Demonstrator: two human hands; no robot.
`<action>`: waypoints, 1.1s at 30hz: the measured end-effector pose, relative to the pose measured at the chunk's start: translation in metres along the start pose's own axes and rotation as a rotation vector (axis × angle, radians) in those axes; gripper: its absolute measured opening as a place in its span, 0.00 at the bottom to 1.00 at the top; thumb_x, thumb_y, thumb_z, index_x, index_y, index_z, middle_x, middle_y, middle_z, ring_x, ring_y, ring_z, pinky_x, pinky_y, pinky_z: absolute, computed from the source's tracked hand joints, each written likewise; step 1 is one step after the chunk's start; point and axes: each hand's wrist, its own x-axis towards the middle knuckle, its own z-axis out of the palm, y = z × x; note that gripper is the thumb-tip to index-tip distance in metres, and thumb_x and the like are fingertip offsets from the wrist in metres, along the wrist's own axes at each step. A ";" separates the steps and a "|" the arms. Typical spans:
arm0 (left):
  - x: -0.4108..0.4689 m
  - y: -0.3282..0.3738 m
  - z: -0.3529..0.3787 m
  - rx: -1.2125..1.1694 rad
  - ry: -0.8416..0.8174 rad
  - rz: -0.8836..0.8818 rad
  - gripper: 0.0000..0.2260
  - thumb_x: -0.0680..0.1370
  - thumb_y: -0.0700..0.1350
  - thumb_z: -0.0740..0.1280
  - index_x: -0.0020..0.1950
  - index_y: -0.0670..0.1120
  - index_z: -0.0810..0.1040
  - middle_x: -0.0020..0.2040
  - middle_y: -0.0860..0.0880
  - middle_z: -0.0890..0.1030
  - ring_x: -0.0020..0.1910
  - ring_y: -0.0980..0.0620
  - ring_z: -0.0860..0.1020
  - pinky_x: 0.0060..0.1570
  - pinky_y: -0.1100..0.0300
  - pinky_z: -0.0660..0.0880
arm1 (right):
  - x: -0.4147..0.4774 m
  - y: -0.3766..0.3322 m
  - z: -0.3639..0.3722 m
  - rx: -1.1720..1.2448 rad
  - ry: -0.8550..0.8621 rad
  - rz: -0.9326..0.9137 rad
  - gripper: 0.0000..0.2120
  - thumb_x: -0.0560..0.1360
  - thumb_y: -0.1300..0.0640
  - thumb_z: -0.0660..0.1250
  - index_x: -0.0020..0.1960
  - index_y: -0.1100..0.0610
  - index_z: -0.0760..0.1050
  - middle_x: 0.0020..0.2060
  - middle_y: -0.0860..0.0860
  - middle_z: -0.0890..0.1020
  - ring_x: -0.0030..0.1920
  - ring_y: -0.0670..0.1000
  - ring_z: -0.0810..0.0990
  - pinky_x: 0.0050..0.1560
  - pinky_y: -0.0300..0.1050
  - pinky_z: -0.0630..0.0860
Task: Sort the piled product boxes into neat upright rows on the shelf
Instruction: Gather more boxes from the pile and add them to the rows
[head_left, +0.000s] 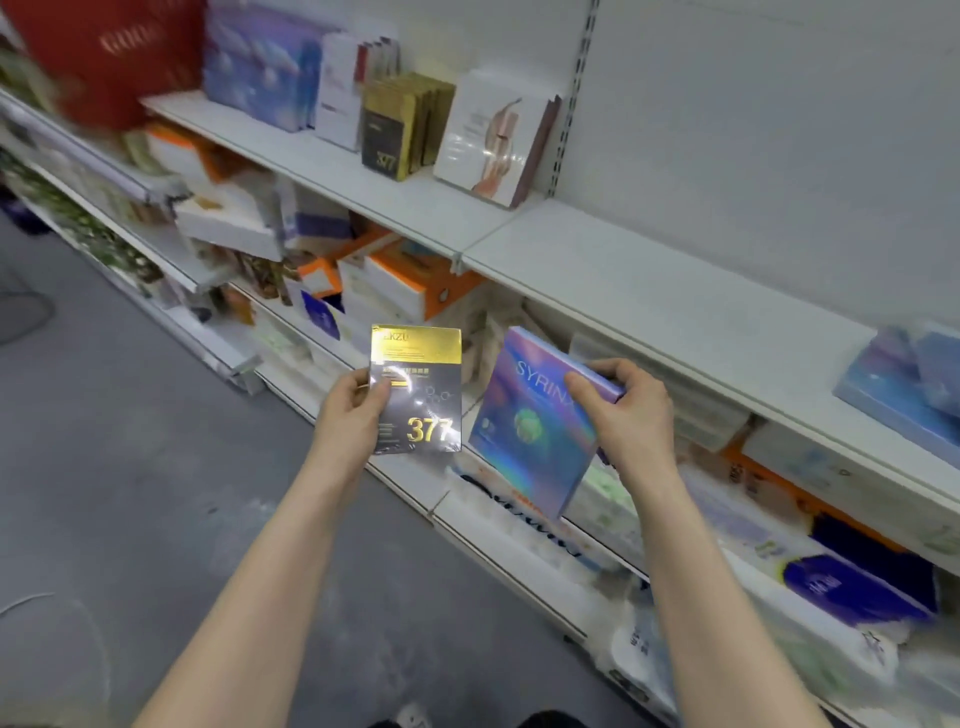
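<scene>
My left hand (353, 410) grips a black and gold box marked 377 (418, 389) by its left edge, held upright in front of the shelves. My right hand (631, 410) holds a purple holographic box (530, 421) by its top right corner, tilted, just right of the black one. On the upper shelf (649, 291) several boxes stand upright in a row: blue-purple boxes (260, 62), white ones (340, 88), matching black and gold boxes (402, 127) and a white box with a pink picture (493, 140). Loose purple boxes (904, 384) lie flat at that shelf's right end.
The shelf below holds a jumble of orange and white boxes (395, 286), with more mixed packages (779, 545) to the right. A red box (109, 57) is blurred at top left. Grey floor (130, 467) lies to the left of the shelving.
</scene>
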 end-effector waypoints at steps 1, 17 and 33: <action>0.011 0.002 -0.011 0.000 0.017 0.003 0.08 0.81 0.46 0.63 0.58 0.45 0.76 0.48 0.48 0.82 0.41 0.52 0.80 0.39 0.56 0.76 | 0.007 -0.010 0.014 0.003 -0.010 -0.016 0.04 0.69 0.48 0.72 0.42 0.46 0.79 0.37 0.43 0.83 0.37 0.49 0.81 0.39 0.45 0.76; 0.209 0.042 -0.111 -0.020 0.183 0.051 0.08 0.82 0.44 0.61 0.60 0.45 0.74 0.51 0.48 0.81 0.46 0.51 0.79 0.45 0.55 0.76 | 0.144 -0.117 0.220 0.057 -0.129 -0.194 0.03 0.71 0.53 0.72 0.42 0.48 0.79 0.37 0.41 0.82 0.39 0.41 0.79 0.41 0.39 0.74; 0.450 0.115 -0.194 -0.106 0.262 0.113 0.08 0.82 0.45 0.60 0.59 0.47 0.74 0.52 0.48 0.82 0.47 0.52 0.81 0.44 0.58 0.78 | 0.328 -0.252 0.408 0.197 -0.183 -0.277 0.06 0.75 0.47 0.71 0.48 0.48 0.77 0.47 0.46 0.83 0.47 0.47 0.84 0.48 0.51 0.83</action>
